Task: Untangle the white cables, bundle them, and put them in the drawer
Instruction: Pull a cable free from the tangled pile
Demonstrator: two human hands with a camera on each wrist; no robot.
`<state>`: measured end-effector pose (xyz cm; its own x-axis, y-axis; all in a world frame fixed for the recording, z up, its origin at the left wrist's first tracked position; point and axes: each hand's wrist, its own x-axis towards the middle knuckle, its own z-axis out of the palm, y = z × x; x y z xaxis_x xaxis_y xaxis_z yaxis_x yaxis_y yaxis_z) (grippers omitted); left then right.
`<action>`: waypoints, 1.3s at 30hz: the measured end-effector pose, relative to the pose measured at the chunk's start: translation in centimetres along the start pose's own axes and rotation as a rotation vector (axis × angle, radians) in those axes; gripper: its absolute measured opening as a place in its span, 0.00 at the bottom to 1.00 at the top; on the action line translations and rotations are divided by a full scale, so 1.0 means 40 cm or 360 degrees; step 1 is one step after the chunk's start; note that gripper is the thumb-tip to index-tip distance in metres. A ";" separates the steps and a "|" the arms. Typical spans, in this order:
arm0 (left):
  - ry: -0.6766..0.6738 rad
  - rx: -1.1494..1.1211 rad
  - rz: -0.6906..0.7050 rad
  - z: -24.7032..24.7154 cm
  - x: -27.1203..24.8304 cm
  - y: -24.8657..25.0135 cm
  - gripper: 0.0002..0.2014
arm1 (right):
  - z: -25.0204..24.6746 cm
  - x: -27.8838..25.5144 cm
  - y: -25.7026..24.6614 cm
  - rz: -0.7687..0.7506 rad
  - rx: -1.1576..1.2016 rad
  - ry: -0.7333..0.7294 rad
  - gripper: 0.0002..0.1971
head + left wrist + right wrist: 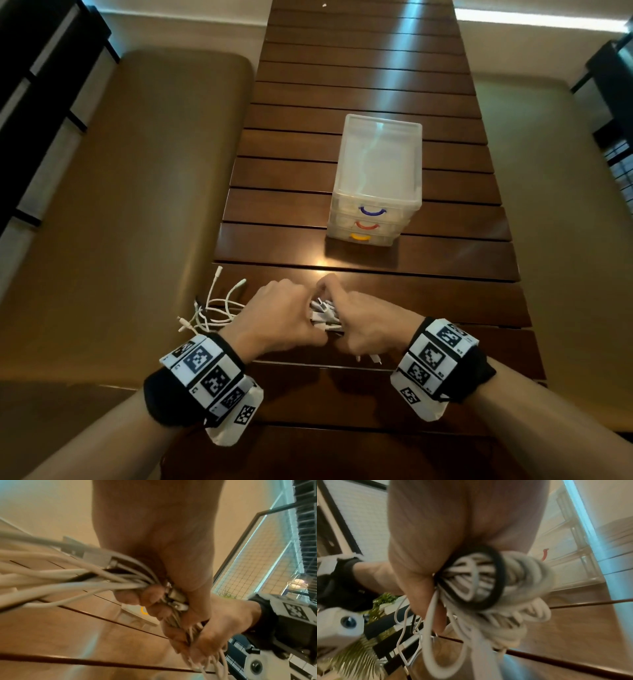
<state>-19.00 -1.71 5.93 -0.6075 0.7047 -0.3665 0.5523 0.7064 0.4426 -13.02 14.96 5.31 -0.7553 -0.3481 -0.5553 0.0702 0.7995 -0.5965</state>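
Your left hand [279, 313] is gripping the white cables [323, 317] at the counter's [445, 298] near edge, loose ends trailing off to the left. Your right hand [368, 320] is gripping the same bundle, a black band [494, 577] circling it. Farther along the counter, the drawer unit [376, 178] is sitting closed.

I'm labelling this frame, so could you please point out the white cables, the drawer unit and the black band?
white cables [219, 310]: head view, loose loops left of the hands.
drawer unit [378, 161]: head view, its clear top.
black band [500, 566]: right wrist view, its right-hand arc around the cables.
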 end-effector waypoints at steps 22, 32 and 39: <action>0.0191 -0.0346 0.0056 0.016 -0.016 -0.030 0.18 | 0.000 0.033 0.030 -0.0177 0.0461 0.0212 0.11; 0.0433 -0.0592 -0.0204 0.061 -0.091 0.001 0.22 | 0.015 0.033 0.025 -0.0114 0.1584 0.0556 0.07; -0.0146 -0.2066 -0.0211 0.086 -0.024 0.039 0.15 | 0.039 0.042 -0.016 -0.0273 0.1829 0.0545 0.03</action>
<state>-15.60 -1.05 4.17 -0.5452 0.6735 -0.4991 -0.4891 0.2280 0.8419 -13.33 13.08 3.86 -0.9327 -0.1205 -0.3400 0.3586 -0.2061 -0.9105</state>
